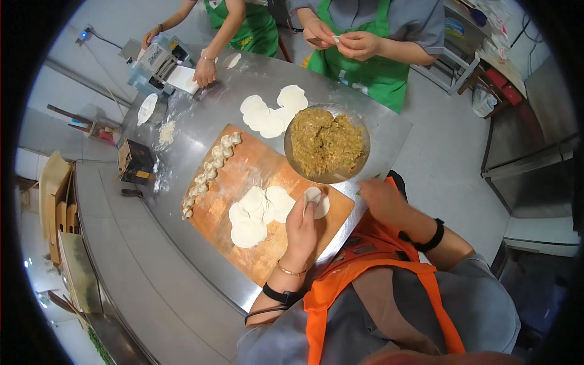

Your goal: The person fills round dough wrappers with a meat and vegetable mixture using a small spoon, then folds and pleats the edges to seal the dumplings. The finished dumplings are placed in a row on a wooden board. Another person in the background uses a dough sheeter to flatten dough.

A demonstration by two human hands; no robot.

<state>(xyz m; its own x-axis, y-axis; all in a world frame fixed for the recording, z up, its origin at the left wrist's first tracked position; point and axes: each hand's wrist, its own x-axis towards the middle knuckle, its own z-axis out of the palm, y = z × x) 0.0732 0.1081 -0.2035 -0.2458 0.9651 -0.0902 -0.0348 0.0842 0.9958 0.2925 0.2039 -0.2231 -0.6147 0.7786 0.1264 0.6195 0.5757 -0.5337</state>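
My left hand holds a round dough wrapper over the near right part of a wooden board. Another wrapper shows just behind it on the board. My right hand, blurred, is off the board's right corner, close to a metal bowl of minced filling. A thin pale strip lies near those fingers at the bowl's rim; whether I grip it is unclear. Several loose wrappers overlap left of my left hand. A row of folded dumplings lines the board's left edge.
More wrappers lie on the steel table. One co-worker's hand is at a dough-rolling machine; another co-worker's hands pinch a small dough piece. A flour bowl and a dark box stand at left.
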